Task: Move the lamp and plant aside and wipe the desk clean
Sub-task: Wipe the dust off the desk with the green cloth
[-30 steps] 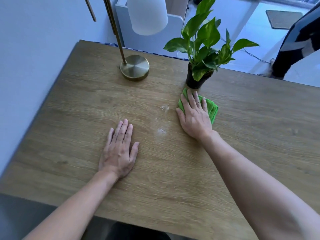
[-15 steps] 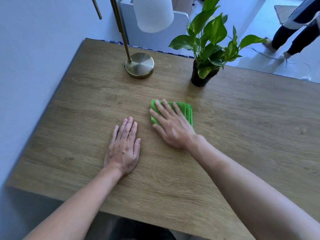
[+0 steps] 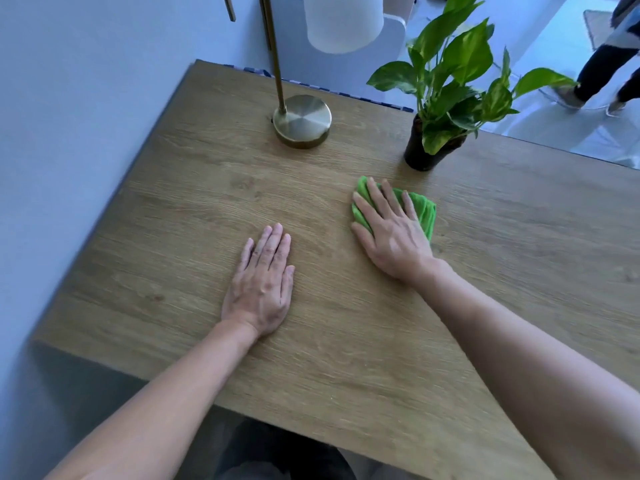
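My right hand (image 3: 393, 233) lies flat on a folded green cloth (image 3: 425, 213), pressing it onto the wooden desk (image 3: 346, 341) just in front of the plant. The plant (image 3: 450, 84) has broad green leaves and stands in a small black pot (image 3: 417, 154) at the desk's far edge. A lamp with a round brass base (image 3: 302, 121), a thin brass stem and a white shade (image 3: 343, 20) stands at the far left. My left hand (image 3: 261, 282) rests palm down on the bare wood, fingers together, holding nothing.
A pale blue wall (image 3: 69, 133) runs along the desk's left edge. Behind the desk stands a white piece of furniture (image 3: 391, 39). A person's legs (image 3: 602, 67) are on the light floor at the far right.
My right hand slid the cloth left across the wet spots on the desk, then back right towards the plant pot. The spots no longer show. My left hand stayed flat in place.
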